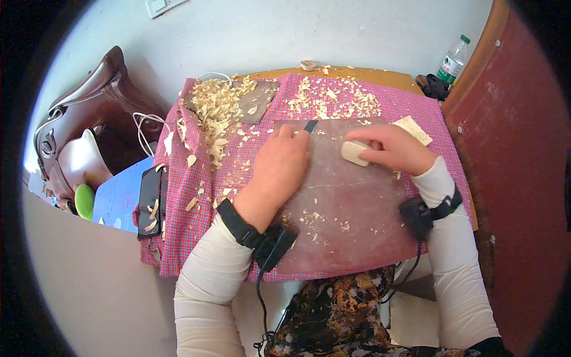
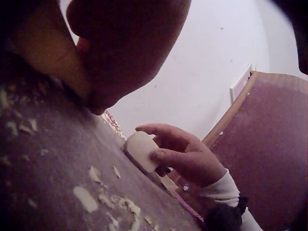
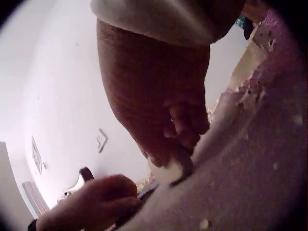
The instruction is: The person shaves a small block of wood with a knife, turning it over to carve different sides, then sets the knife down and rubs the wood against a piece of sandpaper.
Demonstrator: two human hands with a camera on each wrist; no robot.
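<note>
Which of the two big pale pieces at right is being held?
The rounded block, pinched in the right hand. The other, a flat slab with straight edges, lies just past that hand.

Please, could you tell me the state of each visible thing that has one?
Right grip: holding pale block
Pale block: held, corners rounded
Left grip: on board, hold unclear
Board: lying on cloth
Cloth: spread over table
Shavings: loose, partly heaped
Bottle: capped

Your right hand (image 1: pixel 397 150) grips a pale block (image 1: pixel 354 153) right of centre; your left hand (image 1: pixel 279 169), at centre, overlaps the brown board (image 1: pixel 363 244).
</note>
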